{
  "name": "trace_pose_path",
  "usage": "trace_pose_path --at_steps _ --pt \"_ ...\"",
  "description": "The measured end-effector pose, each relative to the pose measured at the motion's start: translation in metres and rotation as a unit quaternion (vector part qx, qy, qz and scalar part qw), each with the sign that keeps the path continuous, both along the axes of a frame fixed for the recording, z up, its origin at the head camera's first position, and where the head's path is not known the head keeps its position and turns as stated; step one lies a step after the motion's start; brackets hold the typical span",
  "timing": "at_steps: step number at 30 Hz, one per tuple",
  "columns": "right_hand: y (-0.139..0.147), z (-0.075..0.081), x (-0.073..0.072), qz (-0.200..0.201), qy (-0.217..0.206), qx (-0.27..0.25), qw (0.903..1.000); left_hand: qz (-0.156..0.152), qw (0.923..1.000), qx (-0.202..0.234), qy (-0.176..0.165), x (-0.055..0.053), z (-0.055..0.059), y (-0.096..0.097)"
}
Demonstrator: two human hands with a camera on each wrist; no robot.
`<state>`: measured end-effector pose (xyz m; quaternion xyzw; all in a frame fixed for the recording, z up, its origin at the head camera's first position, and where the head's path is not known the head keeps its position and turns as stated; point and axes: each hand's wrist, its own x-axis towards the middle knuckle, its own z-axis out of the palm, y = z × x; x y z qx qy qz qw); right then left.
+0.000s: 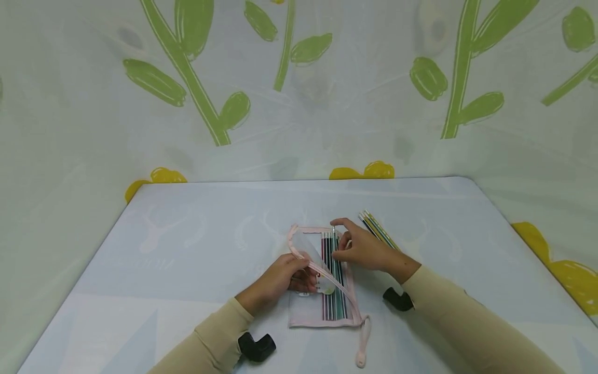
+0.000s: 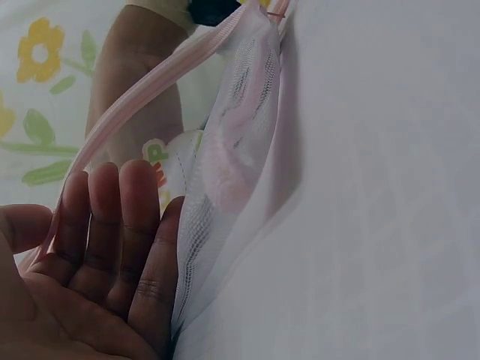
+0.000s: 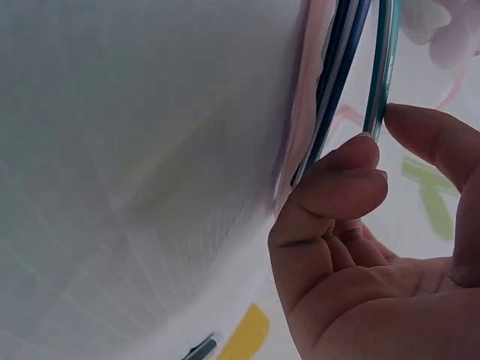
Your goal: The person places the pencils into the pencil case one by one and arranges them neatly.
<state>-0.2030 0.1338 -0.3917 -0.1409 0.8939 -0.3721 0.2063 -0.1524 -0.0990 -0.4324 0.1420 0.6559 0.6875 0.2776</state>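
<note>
A see-through mesh pencil pouch [image 1: 303,311] with pink trim lies on the table, holding several striped pencils [image 1: 329,306] side by side. My left hand [image 1: 289,272] grips the pink zipper edge [image 2: 127,109] of its opening, and the fingers reach inside under the raised mesh. At the far end of the pouch, my right hand [image 1: 362,246] holds a teal striped pencil [image 3: 382,67] between thumb and index finger, the index fingertip at the pencil's end. The other right fingers [image 3: 322,195] are curled beside the pouch edge.
More striped pencils [image 1: 378,228] lie in a bundle on the table [image 1: 210,234], just beyond the right hand. A pink pull strap [image 1: 362,348] extends from the pouch's near right corner. Behind the table hangs a leaf-patterned cloth [image 1: 350,114].
</note>
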Motion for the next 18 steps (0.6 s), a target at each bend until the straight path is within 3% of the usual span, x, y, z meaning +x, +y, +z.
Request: trace_pose_path --at_steps 18 --pt "-0.0045 -0.0085 -0.0093 0.021 -0.001 0.046 0.9987 0.005 1.0000 0.003 -0.001 0.0012 -0.0007 0.0011"
